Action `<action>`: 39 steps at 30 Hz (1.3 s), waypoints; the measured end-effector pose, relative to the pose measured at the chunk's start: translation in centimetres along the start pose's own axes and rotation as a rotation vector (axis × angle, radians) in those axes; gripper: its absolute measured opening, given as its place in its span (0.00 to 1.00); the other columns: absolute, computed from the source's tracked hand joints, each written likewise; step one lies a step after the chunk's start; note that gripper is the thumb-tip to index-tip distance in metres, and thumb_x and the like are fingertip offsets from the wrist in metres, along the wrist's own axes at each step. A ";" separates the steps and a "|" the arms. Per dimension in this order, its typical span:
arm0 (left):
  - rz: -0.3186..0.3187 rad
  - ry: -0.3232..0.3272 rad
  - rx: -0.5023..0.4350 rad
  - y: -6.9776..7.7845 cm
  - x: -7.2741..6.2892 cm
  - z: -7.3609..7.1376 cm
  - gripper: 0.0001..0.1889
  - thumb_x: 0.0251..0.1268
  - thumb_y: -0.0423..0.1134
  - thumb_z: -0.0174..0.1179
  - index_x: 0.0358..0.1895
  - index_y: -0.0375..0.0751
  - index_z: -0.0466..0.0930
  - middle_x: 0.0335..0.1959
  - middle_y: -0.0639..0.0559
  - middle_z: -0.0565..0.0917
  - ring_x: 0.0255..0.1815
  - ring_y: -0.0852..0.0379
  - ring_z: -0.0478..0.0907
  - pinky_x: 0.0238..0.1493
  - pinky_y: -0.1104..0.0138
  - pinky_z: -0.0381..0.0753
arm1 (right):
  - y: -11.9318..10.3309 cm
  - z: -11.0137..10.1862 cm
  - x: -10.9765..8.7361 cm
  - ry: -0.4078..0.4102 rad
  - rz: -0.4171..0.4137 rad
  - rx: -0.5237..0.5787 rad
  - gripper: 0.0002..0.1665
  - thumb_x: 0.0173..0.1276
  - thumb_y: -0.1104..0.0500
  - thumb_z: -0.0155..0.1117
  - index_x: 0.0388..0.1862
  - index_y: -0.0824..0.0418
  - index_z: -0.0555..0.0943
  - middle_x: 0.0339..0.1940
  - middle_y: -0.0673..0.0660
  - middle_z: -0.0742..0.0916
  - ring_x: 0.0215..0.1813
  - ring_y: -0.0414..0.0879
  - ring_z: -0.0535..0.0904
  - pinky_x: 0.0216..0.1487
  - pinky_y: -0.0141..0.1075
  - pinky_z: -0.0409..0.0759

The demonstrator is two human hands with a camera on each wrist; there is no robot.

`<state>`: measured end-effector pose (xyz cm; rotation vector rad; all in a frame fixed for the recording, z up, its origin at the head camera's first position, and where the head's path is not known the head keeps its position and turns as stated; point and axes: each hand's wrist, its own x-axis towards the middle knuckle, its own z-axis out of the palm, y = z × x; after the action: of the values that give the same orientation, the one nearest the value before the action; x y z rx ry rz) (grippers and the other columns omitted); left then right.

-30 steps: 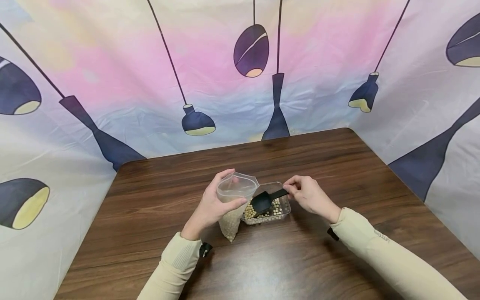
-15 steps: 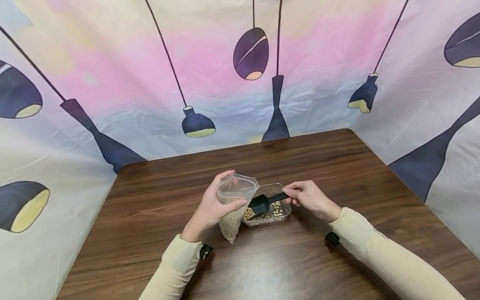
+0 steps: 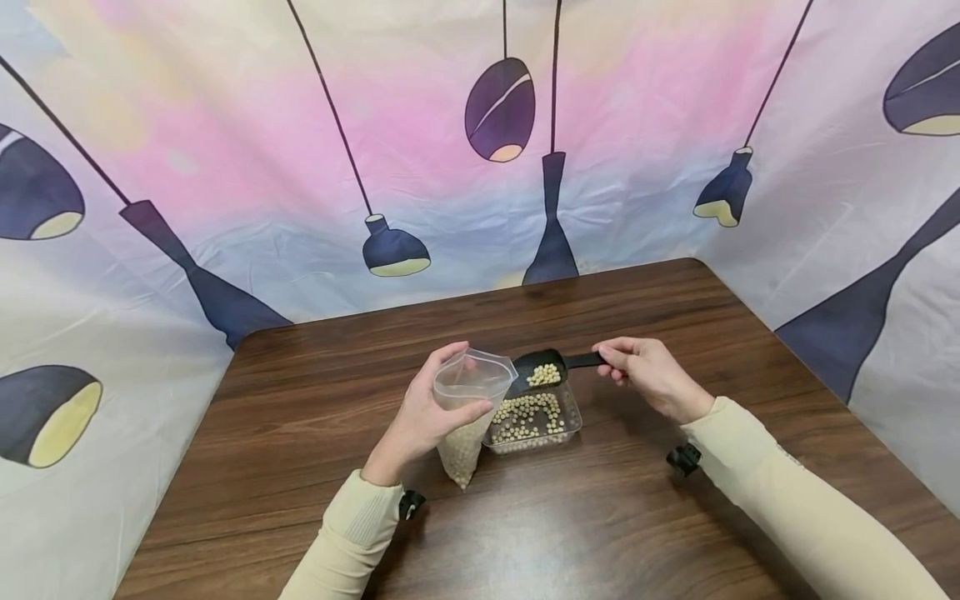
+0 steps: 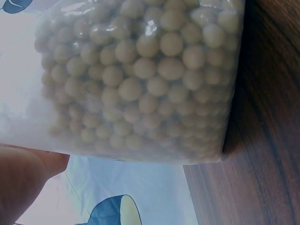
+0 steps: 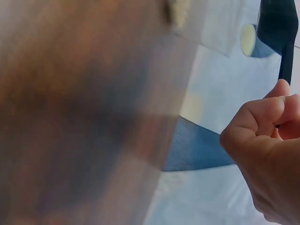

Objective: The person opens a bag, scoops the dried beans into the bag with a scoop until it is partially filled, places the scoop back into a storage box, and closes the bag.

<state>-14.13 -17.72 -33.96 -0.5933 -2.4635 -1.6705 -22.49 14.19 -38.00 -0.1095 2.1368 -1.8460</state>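
My left hand (image 3: 418,421) grips a clear zip bag (image 3: 474,385) around its sides, thumb in front, with its mouth spread open at the top. Round, pale yellow beans (image 4: 140,84) that look like soybeans fill the bag's lower part in the left wrist view. My right hand (image 3: 654,377) pinches the end of a black scoop's handle (image 3: 583,360). The scoop (image 5: 276,23) is raised over the back of a clear plastic box (image 3: 576,417), some beans (image 3: 544,375) in its bowl and its front edge beside the bag's mouth. More beans (image 3: 528,408) lie scattered in the box.
The bag and the box stand side by side on a dark wooden table (image 3: 337,400). Behind the table hangs a cloth backdrop (image 3: 450,183) printed with lamps. Black cameras (image 3: 684,458) are strapped at both wrists.
The scoop has come up out of the box with beans in it and turned level, as my right hand moved up and to the right. My left hand and the bag have hardly moved.
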 end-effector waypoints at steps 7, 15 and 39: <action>-0.024 0.000 0.002 0.0 0.0 -0.1 0.39 0.52 0.30 0.72 0.68 0.38 0.63 0.56 0.35 0.77 0.59 0.39 0.73 0.58 0.48 0.69 | -3.4 -0.6 -0.8 0.077 -0.099 0.013 0.24 0.76 0.55 0.55 0.59 0.73 0.73 0.28 0.48 0.84 0.30 0.36 0.74 0.33 0.29 0.74; -0.011 0.009 0.012 0.1 0.0 0.0 0.39 0.51 0.30 0.73 0.68 0.38 0.64 0.55 0.35 0.77 0.57 0.39 0.74 0.57 0.49 0.70 | -5.9 -0.2 -1.6 0.112 -0.162 0.001 0.22 0.75 0.53 0.56 0.57 0.70 0.75 0.30 0.46 0.84 0.31 0.34 0.76 0.33 0.26 0.75; -0.036 0.000 0.013 -3.3 0.2 0.0 0.43 0.52 0.34 0.74 0.71 0.45 0.61 0.61 0.44 0.76 0.63 0.47 0.70 0.61 0.47 0.66 | -9.4 4.4 -6.1 0.308 -1.138 -0.544 0.12 0.65 0.71 0.64 0.45 0.61 0.83 0.35 0.51 0.85 0.26 0.37 0.70 0.29 0.25 0.68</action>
<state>-15.58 -18.73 -36.70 -0.5502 -2.4979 -1.6658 -16.81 10.09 -28.22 -1.5126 3.0829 -1.6765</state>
